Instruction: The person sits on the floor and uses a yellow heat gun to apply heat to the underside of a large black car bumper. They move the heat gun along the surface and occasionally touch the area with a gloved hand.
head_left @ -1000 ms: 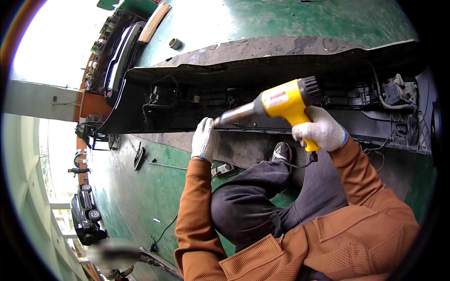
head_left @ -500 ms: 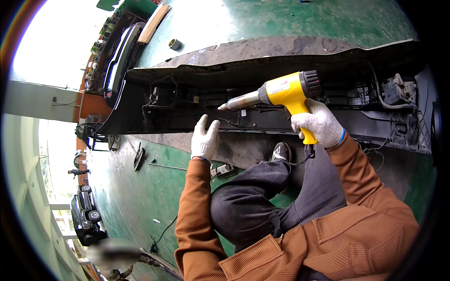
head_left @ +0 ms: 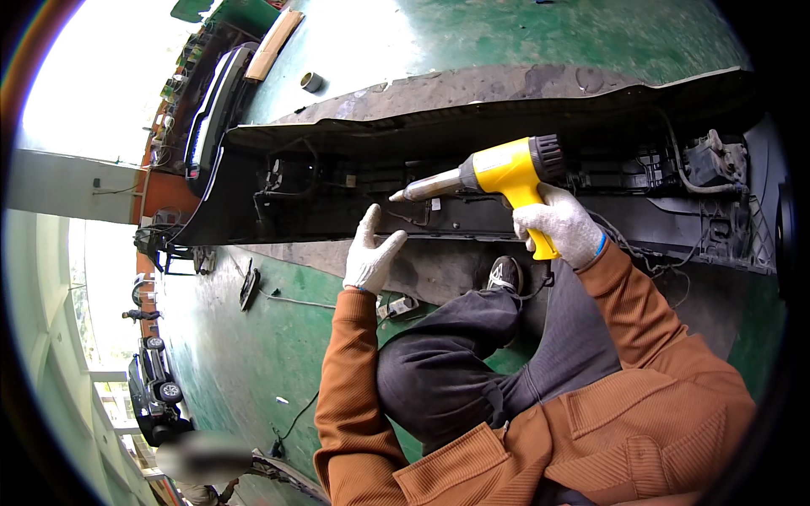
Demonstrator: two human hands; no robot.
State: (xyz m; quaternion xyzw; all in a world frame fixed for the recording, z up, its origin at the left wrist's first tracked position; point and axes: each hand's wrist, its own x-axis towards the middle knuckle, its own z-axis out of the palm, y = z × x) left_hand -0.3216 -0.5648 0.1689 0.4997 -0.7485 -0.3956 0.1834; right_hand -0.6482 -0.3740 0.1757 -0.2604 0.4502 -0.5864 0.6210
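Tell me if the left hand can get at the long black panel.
Likely yes: the left hand is open and empty by the long black panel, and nothing visible blocks it, though the nozzle of the yellow heat gun in the right hand is close.

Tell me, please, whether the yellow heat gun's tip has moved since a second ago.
Yes: the gun's tip has shifted up the picture, farther from the near edge of the black bumper.

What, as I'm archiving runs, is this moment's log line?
right hand: holds yellow heat gun; left hand: open, empty, near nozzle; long black panel: lies across view
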